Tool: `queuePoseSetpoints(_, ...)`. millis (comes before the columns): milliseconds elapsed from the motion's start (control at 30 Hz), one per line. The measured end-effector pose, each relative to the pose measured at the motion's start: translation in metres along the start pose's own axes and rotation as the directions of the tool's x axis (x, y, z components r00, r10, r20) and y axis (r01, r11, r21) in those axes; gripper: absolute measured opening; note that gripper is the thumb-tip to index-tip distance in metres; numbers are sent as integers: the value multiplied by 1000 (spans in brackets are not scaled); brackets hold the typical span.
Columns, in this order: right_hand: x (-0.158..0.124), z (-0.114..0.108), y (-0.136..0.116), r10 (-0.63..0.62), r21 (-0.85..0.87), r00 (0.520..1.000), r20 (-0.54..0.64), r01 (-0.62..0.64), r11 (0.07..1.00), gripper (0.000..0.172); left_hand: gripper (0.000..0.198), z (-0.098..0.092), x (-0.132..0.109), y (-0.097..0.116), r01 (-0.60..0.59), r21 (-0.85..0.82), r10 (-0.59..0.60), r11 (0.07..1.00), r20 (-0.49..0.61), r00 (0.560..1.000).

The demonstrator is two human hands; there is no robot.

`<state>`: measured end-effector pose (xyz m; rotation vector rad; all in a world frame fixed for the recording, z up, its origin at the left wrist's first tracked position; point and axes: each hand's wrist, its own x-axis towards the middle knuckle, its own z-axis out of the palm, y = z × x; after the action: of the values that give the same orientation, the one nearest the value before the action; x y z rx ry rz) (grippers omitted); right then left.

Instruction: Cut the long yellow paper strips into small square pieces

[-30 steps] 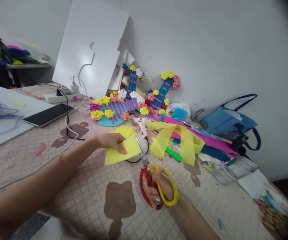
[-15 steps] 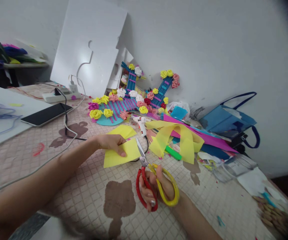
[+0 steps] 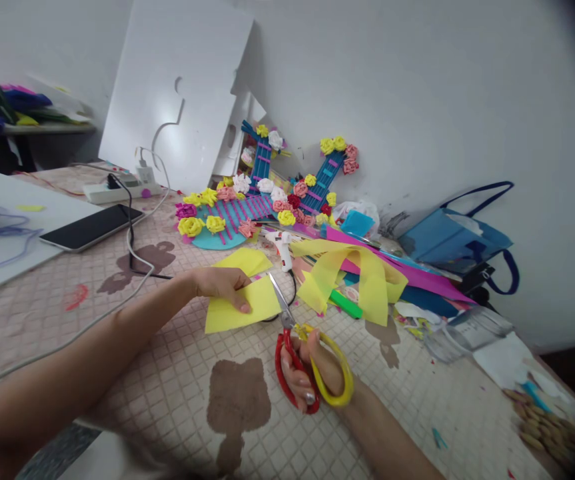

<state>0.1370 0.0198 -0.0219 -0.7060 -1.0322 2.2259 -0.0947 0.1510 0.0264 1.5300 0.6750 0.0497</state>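
My left hand [image 3: 222, 283] pinches a yellow paper piece [image 3: 237, 309] held just above the table, thumb on top. My right hand [image 3: 312, 370] has its fingers through the red and yellow handles of a pair of scissors [image 3: 294, 347]. The scissor blades point up and away and meet the right edge of the yellow paper. A second yellow sheet [image 3: 247, 260] lies on the table just behind the held piece.
A white glue gun [image 3: 283, 247], yellow ribbon [image 3: 362, 273], pink and blue sheets and a green marker [image 3: 346, 305] lie behind the scissors. A flowered blue craft [image 3: 262, 200] stands by the wall. A phone [image 3: 90, 227], cables, a power strip [image 3: 117, 190] and a blue bag [image 3: 454, 243] surround them.
The scissors have worked along the right edge of the yellow paper, and the held piece has separated from the sheet behind it. Both hands stay in nearly the same place.
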Motion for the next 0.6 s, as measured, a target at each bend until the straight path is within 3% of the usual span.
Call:
queuePoseSetpoints(167, -2, -1, -8, -70, -108, 990, -121, 57, 993, 65, 34, -7, -5, -1, 40, 6, -41, 999, 36, 999)
queuePoseSetpoints(233, -6, -2, -16, -138, -236, 964, -226, 83, 968, 63, 35, -15, -9, -2, 26, -40, -27, 999, -41, 999)
queuePoseSetpoints(300, -12, -3, -27, -215, -455, 915, -342, 39, 890, 60, 37, -26, -12, -3, -45, -117, 18, 992, -224, 974)
queuePoseSetpoints(400, -20, -1, -40, -299, -778, 864, -406, -155, 609, 51, 45, -41, -11, -7, -119, -97, 51, 988, -525, 850)
queuePoseSetpoints(500, -25, 6, -46, -363, -925, 852, -378, -327, 195, 38, 42, -50, -5, -13, 58, 191, 104, 980, -737, 668)
queuePoseSetpoints(600, -27, 13, -45, -395, -892, 847, -357, -435, -127, 32, 40, -52, 3, -20, 226, 461, 271, 858, -781, 562)
